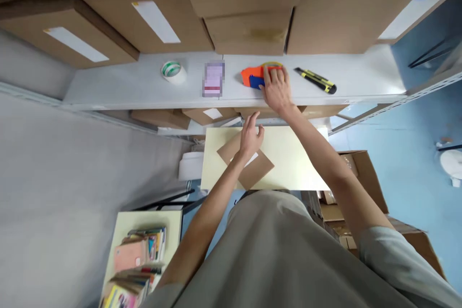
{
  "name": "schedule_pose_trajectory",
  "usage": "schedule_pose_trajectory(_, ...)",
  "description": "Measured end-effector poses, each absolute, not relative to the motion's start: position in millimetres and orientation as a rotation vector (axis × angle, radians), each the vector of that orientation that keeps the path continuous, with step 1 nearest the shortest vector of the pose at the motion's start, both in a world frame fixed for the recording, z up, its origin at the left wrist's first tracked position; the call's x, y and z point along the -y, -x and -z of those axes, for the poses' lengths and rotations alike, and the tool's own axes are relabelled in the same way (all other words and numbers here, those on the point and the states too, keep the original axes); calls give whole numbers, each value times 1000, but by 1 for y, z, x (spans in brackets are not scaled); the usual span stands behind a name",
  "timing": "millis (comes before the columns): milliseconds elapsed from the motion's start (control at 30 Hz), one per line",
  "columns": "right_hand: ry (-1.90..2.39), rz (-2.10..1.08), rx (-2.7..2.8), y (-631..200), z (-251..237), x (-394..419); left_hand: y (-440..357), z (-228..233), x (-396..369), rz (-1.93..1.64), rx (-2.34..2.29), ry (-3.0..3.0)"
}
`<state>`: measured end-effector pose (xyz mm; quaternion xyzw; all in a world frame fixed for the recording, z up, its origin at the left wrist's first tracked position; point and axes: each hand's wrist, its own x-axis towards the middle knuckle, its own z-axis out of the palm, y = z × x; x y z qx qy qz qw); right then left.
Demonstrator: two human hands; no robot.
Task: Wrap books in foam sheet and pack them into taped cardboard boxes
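Note:
My right hand [277, 87] reaches up to the grey shelf [126, 86] and rests on an orange and blue tape dispenser [252, 78], its fingers closed over the roll end. My left hand [250, 137] hovers with fingers apart over a flat brown cardboard parcel [258, 172] that lies turned diamond-wise on a pale yellow table [292, 159]. A white label shows on the parcel just under the left hand.
On the shelf lie a green-and-white tape roll [172, 70], a small blurred item [213, 78] and a yellow-black utility knife [316, 80]. Large cardboard boxes [249, 5] stack above. Open cartons [361, 173] stand at right, a book-laden table [139, 260] at lower left.

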<state>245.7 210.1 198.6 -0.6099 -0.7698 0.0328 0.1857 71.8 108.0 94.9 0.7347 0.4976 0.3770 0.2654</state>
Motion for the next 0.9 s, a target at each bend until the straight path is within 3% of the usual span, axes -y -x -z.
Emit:
schedule_pose_trajectory(100, 1616, -204, 2063, -255, -170, -167, -52, -56, -73, -788, -1562, -1889)
schedule_pose_trajectory(233, 1750, -673, 1711, -268, -93, -67, -26, -16, -49, -480, -1820, -1730)
schedule_pose_trajectory(367, 2032, -1528, 910, -260, -28, 25, -13, 3, -79, -328, -1889, -1770)
schedule_pose_trajectory(433, 1899, -2031, 295, -251, -14, 48, -11, 6, -106, -259, -1961, -1754)
schedule_pose_trajectory(500, 1612, -2276, -211, -242, -10, 55, -13, 5, -131, -174, -2031, -1668)
schedule_pose_trajectory(700, 1370, -2256, -415, -238, -26, 46, -23, -20, -149, 23, -2084, -1512)
schedule_pose_trajectory(900, 1451, -2013, 88, -265, -59, 69, -8, -71, -107, -349, -1969, -1482)
